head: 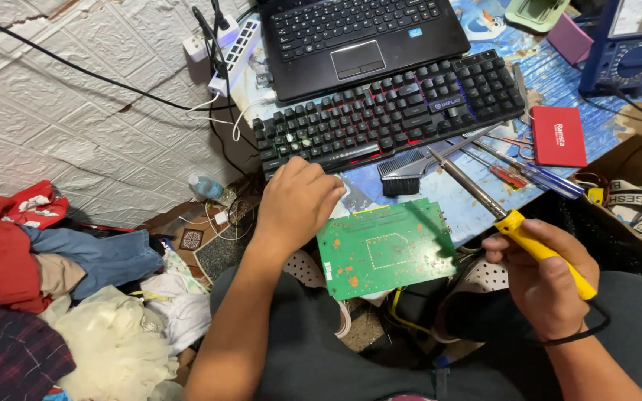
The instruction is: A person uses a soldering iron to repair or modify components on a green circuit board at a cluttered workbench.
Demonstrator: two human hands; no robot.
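Holding a soldering iron (510, 219) over a green circuit board (386, 249) at the desk edge.

Right hand (548, 286) is gripping the iron's yellow handle in a closed fist, tip raised toward the keyboard (388, 111), clear of the board. Left hand (299, 204) is curling loosely, fingers bent, touching the board's upper-left corner. Judged step: positioning before soldering; bringing the tip down calls for steadying the board.

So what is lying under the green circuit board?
Under the green circuit board, a yellow wire and a white perforated piece poke out over the dark lap. The left hand grips its corner; whatever else lies directly beneath is covered.
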